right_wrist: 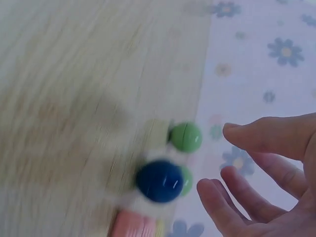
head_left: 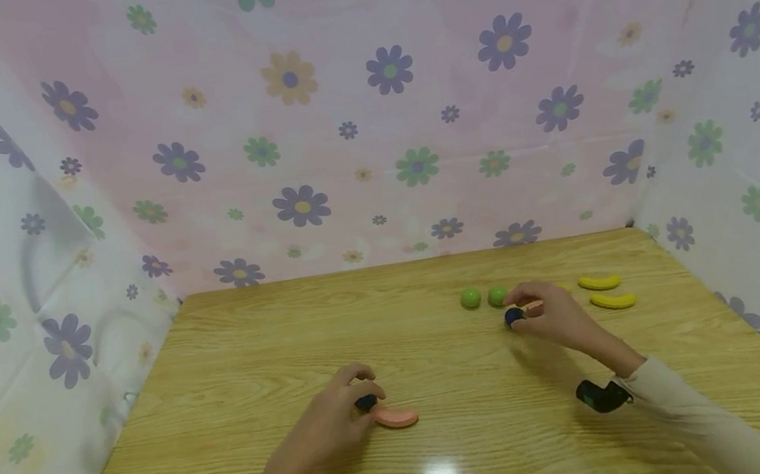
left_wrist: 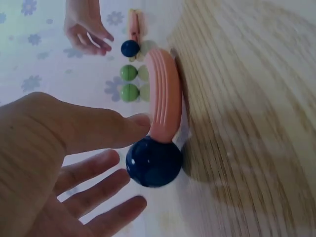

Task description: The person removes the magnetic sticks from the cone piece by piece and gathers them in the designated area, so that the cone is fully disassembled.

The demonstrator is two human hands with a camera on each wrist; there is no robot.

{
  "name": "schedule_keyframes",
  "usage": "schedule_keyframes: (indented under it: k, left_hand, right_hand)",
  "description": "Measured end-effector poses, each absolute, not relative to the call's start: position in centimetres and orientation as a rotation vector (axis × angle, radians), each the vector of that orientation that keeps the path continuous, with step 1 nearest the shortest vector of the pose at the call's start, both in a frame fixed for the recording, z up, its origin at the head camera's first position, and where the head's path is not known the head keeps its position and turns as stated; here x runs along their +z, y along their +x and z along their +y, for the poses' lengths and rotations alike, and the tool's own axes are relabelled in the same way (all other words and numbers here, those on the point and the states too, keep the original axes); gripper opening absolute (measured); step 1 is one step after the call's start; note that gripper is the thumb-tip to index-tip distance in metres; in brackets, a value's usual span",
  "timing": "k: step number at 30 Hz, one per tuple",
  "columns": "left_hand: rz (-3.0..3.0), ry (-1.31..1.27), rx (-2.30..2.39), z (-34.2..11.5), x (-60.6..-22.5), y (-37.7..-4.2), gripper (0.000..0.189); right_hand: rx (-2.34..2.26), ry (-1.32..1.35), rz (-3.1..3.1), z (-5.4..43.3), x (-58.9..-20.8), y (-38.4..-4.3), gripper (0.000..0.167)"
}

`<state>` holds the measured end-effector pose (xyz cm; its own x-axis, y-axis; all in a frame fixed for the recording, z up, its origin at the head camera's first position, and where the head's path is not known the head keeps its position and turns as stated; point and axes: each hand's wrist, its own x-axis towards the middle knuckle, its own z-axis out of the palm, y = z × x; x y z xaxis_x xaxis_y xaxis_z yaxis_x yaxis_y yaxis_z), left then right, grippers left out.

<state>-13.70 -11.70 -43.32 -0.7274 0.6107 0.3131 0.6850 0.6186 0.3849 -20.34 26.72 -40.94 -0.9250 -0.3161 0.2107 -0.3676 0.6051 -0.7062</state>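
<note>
My left hand [head_left: 334, 420] is over the front left of the table, its loosely bent fingers around a dark blue ball [left_wrist: 154, 162]. Touching or nearly touching that ball is a curved pink sausage-shaped toy [head_left: 397, 417] with ribs along it. In the left wrist view the thumb tip overlaps the pink toy's edge; whether it touches cannot be told. My right hand [head_left: 559, 318] hovers at a second blue ball [right_wrist: 160, 181], thumb and fingers spread, with a gap to the ball in the right wrist view. Another pink piece [right_wrist: 132, 225] lies beside it, partly hidden by the hand in the head view.
Two green balls [head_left: 471, 298] sit just beyond the right hand. To their right lie yellow toy bananas [head_left: 613, 301], one partly behind the hand. Flower-patterned cloth [head_left: 365, 112] walls the wooden table [head_left: 278, 336] at the back and sides.
</note>
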Motion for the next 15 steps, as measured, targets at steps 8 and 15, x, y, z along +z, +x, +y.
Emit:
schedule_keyframes:
  k: [8,15]
  left_hand:
    - [-2.759,-1.14,-0.929,-12.7,-43.6,-14.6,0.025]
    - [-2.772,-1.106,-1.14,-12.8,-44.0,-14.9,0.025]
  right_hand:
    - [1.359,0.862,-2.737,23.4,-41.2,-17.5,0.024]
    - [1.502,1.042,-2.728,20.8,-42.3,-16.0,0.025]
